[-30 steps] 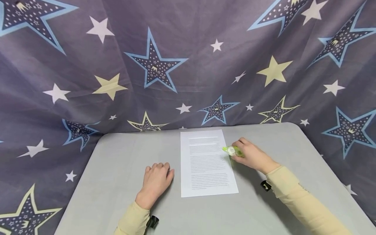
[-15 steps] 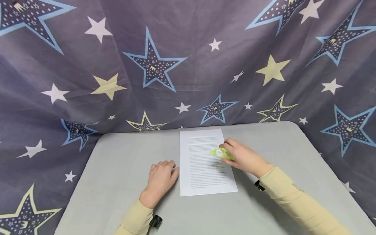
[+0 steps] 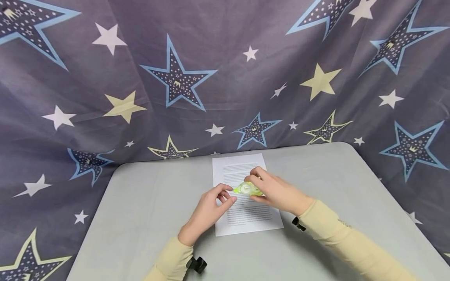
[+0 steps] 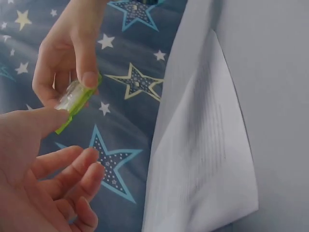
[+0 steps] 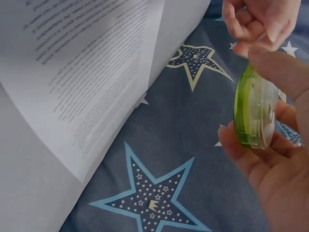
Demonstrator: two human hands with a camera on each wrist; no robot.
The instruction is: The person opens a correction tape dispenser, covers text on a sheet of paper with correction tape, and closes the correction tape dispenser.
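A green correction tape dispenser (image 3: 247, 189) with a clear casing is held in my right hand (image 3: 279, 191), above the printed sheet (image 3: 246, 216). The right wrist view shows thumb and fingers gripping the rounded body of the correction tape (image 5: 256, 111) from its sides. My left hand (image 3: 211, 205) reaches over the sheet's left edge, its fingertips right at the dispenser's narrow tip. In the left wrist view one left finger (image 4: 46, 121) overlaps the end of the correction tape (image 4: 75, 99), while the other fingers are loosely bent and spread apart from it.
The sheet lies on a grey table (image 3: 151, 210) with rounded far corners. Behind and beside the table hangs a dark curtain (image 3: 218, 93) with a star pattern. A black strap piece (image 3: 197, 264) sits at my left wrist, and another (image 3: 299, 224) at my right.
My right hand has carried the correction tape leftward from the sheet's right edge to over its middle. My left hand has lifted from the table and moved right, up to the dispenser's tip.
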